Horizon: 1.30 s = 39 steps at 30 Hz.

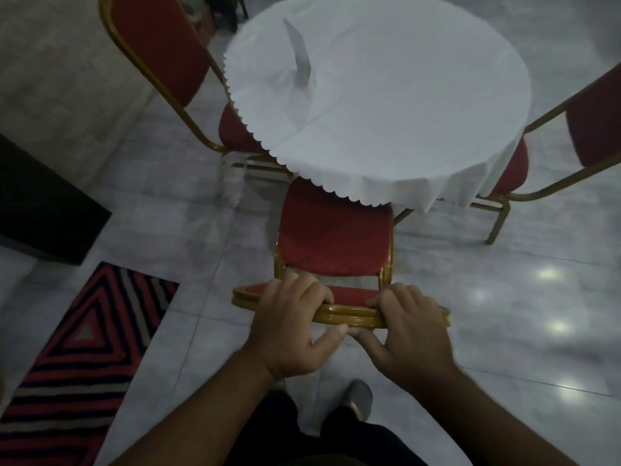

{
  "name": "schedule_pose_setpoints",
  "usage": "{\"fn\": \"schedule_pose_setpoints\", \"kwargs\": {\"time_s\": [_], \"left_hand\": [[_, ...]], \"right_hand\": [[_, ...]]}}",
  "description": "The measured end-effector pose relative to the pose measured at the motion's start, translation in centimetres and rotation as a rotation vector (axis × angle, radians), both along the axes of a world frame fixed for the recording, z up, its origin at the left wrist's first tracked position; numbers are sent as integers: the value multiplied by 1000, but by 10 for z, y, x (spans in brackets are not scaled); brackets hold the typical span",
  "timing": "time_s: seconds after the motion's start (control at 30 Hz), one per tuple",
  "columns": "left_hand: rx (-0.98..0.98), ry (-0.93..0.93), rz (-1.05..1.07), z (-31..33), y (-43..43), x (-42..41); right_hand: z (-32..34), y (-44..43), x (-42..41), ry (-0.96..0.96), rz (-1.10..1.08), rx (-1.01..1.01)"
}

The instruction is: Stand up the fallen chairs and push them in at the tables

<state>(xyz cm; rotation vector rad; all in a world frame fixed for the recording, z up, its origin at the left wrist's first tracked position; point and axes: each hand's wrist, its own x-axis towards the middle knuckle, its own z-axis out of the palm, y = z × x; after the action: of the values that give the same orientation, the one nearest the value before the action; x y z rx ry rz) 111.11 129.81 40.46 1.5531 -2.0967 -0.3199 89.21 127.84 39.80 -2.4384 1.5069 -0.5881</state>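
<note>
- A red-cushioned chair [334, 240] with a gold metal frame is seen from above, standing upright on a pale tiled floor [504, 297], directly in front of the person.
- The top rail of the chair's backrest is gripped by both hands: the left hand [292, 327] is closed over the rail toward its left end, the right hand [408, 331] is closed over it toward the right end (fingers curled over the far side, thumbs underneath, the two thumb tips almost touching).
- The front of the chair's seat is tucked under the scalloped edge of a white tablecloth; the rear part of the seat is left showing.
- A round table [386, 95] is covered by that white cloth, and a folded white napkin [300, 58] is stood near its middle.
- A second red chair [158, 45] is set at the table's left side, upright, its seat partly under the cloth.
- A third red chair [594, 129] is set at the table's right side, also upright, its seat partly hidden by the hanging cloth.
- A striped rug [77, 348] in red, black and grey is laid on the floor at lower left.
- A dark block-shaped object [43, 203] is seen at the left edge (what it is cannot be told).
- Dark trousers and one grey shoe [359, 398] are visible below the forearms.
</note>
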Motion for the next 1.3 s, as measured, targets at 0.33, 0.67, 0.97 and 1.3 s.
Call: {"fn": "schedule_pose_setpoints", "kwargs": {"time_s": [0.33,0.67,0.97,1.3], "left_hand": [[-58,52,104,-6,-44,9],[-150,29,150,-17,-69,8],[-94,-18,130,-17,-69,11],[89,-98,14,22,-95,14]], "right_hand": [[-5,-32,24,-24,-170,-19],[-12,-60,25,-27,-172,-135],[-12,-61,27,-27,-186,-170],[18,-71,33,-22,-172,42]]}}
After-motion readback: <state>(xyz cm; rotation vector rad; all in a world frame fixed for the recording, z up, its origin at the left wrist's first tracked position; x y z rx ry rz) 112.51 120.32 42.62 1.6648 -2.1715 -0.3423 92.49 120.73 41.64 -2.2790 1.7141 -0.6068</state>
